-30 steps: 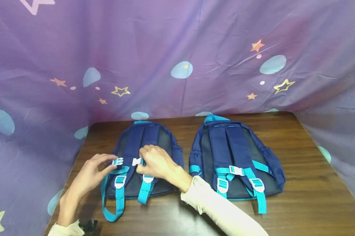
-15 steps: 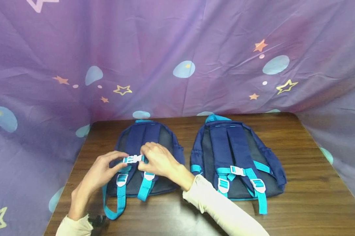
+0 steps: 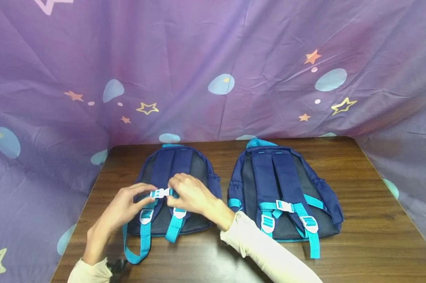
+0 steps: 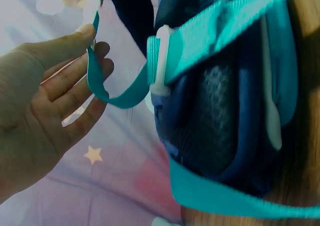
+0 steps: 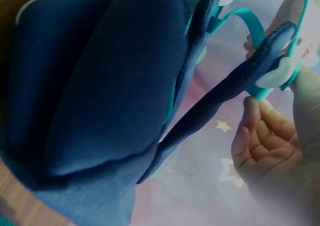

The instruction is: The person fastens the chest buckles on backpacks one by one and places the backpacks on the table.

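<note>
On the left navy backpack, the two halves of a white side-release buckle meet across the shoulder straps. I cannot tell whether they are fully clicked in. My left hand pinches the buckle's left end between thumb and forefinger; its other fingers spread loosely beside the teal webbing in the left wrist view. At the right end, my right hand grips the buckle half by its webbing, fingers curled. In the right wrist view that hand is close to a navy shoulder strap, partly hiding the buckle.
A second navy backpack lies to the right, its white chest buckle joined. Both lie straps-up on the brown wooden table. Loose teal strap ends hang toward the front. A purple patterned cloth stands behind.
My left hand has moved right with its buckle half, closing the gap to the half in the right hand. The right hand has barely shifted.
</note>
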The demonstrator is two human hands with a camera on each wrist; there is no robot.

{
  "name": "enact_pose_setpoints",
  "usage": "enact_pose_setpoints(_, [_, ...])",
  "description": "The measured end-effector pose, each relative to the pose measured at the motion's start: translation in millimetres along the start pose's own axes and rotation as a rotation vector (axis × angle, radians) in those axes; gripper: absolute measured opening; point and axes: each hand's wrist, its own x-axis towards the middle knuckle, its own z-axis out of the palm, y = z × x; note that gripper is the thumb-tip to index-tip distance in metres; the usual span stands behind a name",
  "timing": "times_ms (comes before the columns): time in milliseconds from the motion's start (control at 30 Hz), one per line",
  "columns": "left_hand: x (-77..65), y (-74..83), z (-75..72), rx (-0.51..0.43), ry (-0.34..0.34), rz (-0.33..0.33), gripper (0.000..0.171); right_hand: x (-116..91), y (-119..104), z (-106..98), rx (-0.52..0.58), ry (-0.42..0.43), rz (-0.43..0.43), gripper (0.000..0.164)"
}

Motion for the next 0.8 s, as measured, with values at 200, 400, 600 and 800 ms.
enact_pose_setpoints(200, [4.0, 2.6, 7.6, -0.001, 0.01, -0.008, 0.028, -1.5, 0.4, 1.0, -0.003, 0.006, -0.031, 0.012])
enact_pose_setpoints(400, [8.6, 3.6, 18.2, -0.025, 0.01, -0.012, 0.03, -2.4, 5.9, 3.1, -0.007, -0.059, -0.083, 0.01])
enact_pose_setpoints(600, [9.7, 3.5, 30.3, -0.032, -0.023, -0.042, 0.03, -5.4, 11.4, 6.0, -0.023, -0.154, -0.073, 0.013])
enact_pose_setpoints(800, [11.1, 3.1, 41.9, 0.007, -0.1, -0.048, 0.031, -10.2, 13.8, 12.1, -0.035, -0.247, 0.009, 0.017])
